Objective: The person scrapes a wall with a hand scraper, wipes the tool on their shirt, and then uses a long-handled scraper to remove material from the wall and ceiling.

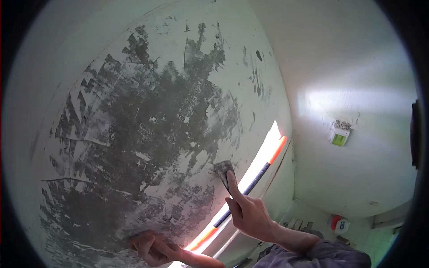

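A flat scraper (pixel 224 173) is held in my right hand (pixel 254 216), with one finger stretched along it and its dark blade at the wall surface. Broad dark grey patches (pixel 165 107) with ragged edges cover much of the pale wall (pixel 232 40). At the lower left, my left hand (pixel 153 250) is close against the patchy wall, its fingers curled together. What it holds, if anything, is hidden. Behind my right wrist and above my left forearm runs a long bright light tube (pixel 261 156) with orange and dark parts.
To the right, a small box with a green panel (pixel 339 136) is fixed to a pale wall. A red and white container (pixel 341 225) stands at the lower right near tiles. A dark object (pixel 416 134) is at the far right edge.
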The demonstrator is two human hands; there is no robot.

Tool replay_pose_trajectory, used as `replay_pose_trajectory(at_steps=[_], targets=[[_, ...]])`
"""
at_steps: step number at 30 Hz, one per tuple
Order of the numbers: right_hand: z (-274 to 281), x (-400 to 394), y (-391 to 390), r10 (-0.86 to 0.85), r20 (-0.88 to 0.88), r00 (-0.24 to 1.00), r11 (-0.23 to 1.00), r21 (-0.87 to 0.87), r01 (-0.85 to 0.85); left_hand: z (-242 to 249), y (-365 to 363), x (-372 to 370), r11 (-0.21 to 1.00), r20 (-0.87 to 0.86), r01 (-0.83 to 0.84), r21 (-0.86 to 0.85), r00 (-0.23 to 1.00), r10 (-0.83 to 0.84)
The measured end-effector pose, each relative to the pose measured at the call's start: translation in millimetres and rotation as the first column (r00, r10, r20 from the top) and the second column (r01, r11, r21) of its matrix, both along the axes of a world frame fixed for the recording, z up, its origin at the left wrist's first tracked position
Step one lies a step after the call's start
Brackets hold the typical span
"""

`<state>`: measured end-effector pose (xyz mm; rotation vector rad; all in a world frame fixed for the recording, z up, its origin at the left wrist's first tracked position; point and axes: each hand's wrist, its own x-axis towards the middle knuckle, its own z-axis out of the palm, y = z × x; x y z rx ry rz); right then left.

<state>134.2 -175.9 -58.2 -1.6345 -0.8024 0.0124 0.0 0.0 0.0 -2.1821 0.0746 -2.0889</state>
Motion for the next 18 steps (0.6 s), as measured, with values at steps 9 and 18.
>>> replay_pose_trajectory(at_steps=[9,18], targets=[[36.7,74.4,8.0,-0.208,0.021,0.978,0.968,0.147,0.203,11.6,-9.8,32.7,0.968,0.260,0.250,-0.006,0.935,-0.240],[0.5,21.6,-3.0,-0.035,0.091,0.995,0.999,0.028,0.032,13.6,-19.1,37.1,0.980,0.253,0.197,-0.035,0.950,-0.182]])
